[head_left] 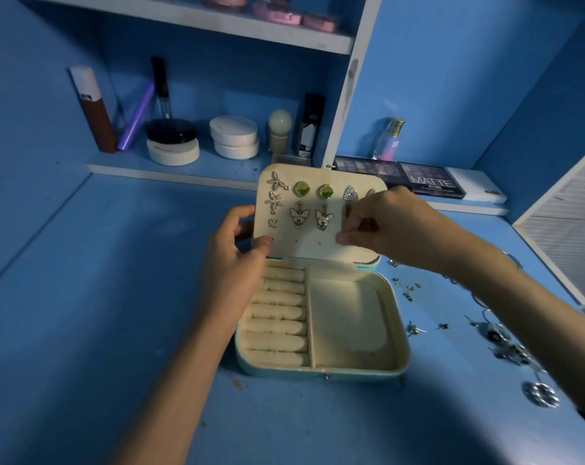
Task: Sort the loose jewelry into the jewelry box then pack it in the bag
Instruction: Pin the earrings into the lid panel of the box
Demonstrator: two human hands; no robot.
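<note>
A pale blue jewelry box (pixel 398 333) with cream lining lies open on the blue desk. Its lid panel (pixel 304 243) stands upright and carries several earrings: flower shapes, green stones (pixel 301 189), butterflies (pixel 298 216) and silver leaves. My left hand (pixel 237 250) grips the lid's left edge, thumb on its front. My right hand (pixel 381 223) pinches a small earring (pixel 346 211) against the lid's right side. The bottom of the box holds ring rolls (pixel 277 317) on the left and a bare tray compartment on the right. No bag is in view.
Loose earrings and studs (pixel 415 327) and silver pieces (pixel 539 394) lie scattered on the desk right of the box. Behind it, a shelf holds compacts (pixel 234 135), tubes, a perfume bottle (pixel 388 139) and eyeshadow palettes (pixel 428 182). A white slatted panel stands at far right.
</note>
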